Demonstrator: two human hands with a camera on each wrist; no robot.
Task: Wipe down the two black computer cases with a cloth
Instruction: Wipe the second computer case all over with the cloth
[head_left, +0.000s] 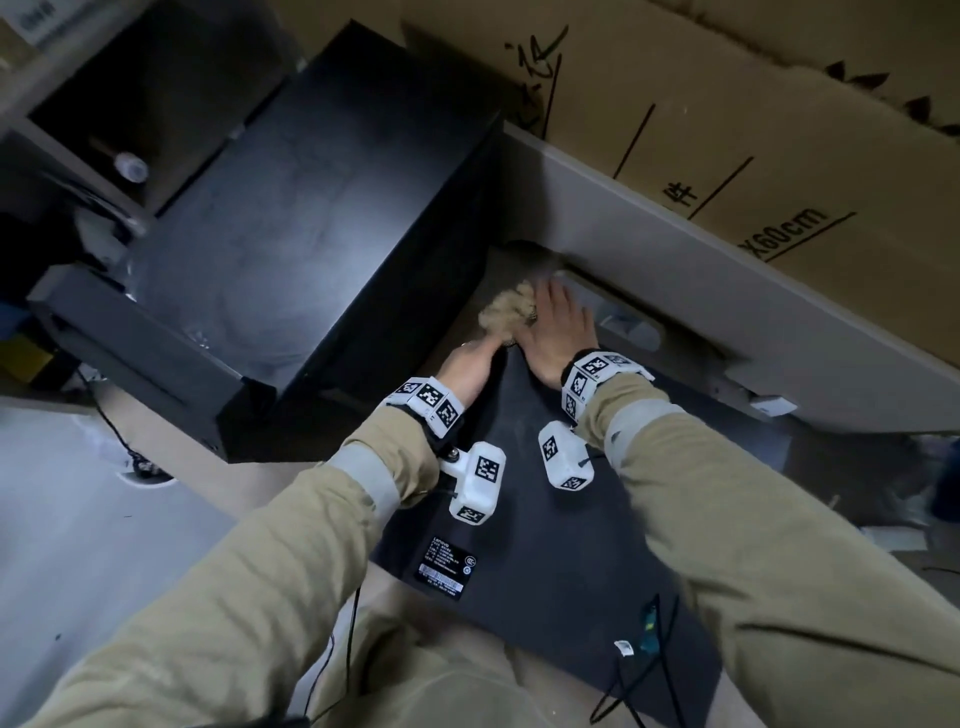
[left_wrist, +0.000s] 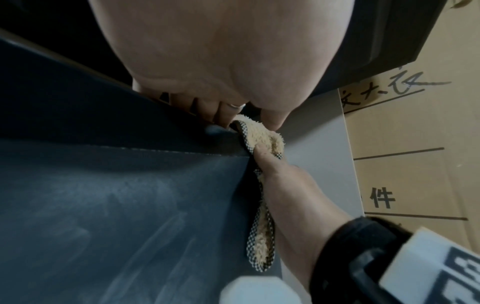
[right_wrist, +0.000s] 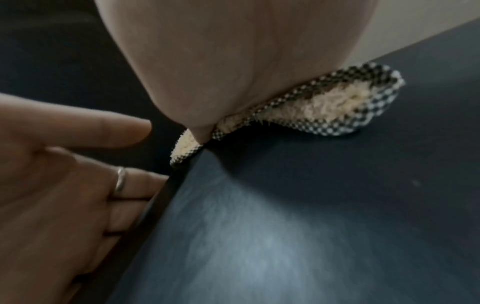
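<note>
Two black computer cases show in the head view. The larger case (head_left: 322, 208) stands tilted at the upper left. The flat case (head_left: 545, 545), dusty and with a white label, lies under my arms. A beige fluffy cloth (head_left: 506, 314) with a checked backing lies at its far left corner. My right hand (head_left: 556, 325) presses flat on the cloth (right_wrist: 324, 102). My left hand (head_left: 470, 364) rests at the case's left edge. Its fingers (right_wrist: 130, 185), one with a ring, reach down past the edge (left_wrist: 182, 107); their tips are hidden.
A grey panel (head_left: 675, 260) leans along the far right, with a large cardboard box (head_left: 753, 130) behind it. Black cables (head_left: 639, 665) lie on the near end of the flat case. A shelf with a small bottle (head_left: 130, 166) is at the upper left.
</note>
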